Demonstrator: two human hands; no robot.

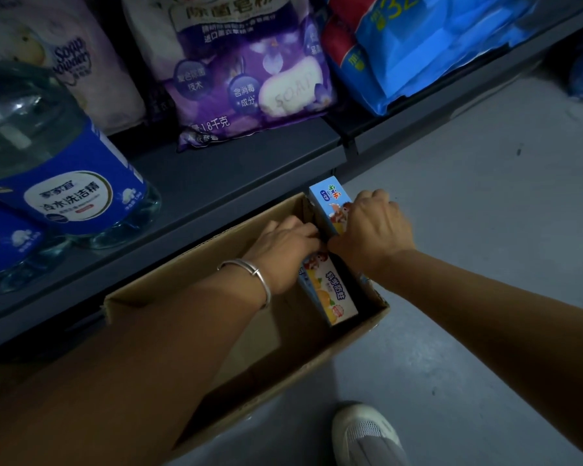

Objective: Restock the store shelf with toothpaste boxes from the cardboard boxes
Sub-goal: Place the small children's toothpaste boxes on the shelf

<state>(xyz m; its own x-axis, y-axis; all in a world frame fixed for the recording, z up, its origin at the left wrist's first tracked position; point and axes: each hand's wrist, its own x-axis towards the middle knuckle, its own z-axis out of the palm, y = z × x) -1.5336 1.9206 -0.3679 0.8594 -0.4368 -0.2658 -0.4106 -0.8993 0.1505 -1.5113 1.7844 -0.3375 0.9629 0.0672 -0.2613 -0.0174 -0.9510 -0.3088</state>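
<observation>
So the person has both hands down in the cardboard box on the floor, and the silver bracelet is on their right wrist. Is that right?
Not quite. The head view shows the silver bracelet on the left wrist, not the right. The rest holds: the left hand and the right hand both reach into the cardboard box on the floor, among the toothpaste boxes.

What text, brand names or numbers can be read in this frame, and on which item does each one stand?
"Soap powder": pale pink bag on the shelf.
"SOAP" and "1.8千克": purple soap powder bag.
"除菌皂粉": same purple bag, top.
"冷水洗洁精": blue label of the clear dish detergent jug.
"32": blue tissue pack.
Toothpaste box in the right hand, and toothpaste box in the cardboard box: print too blurred to read.
</observation>
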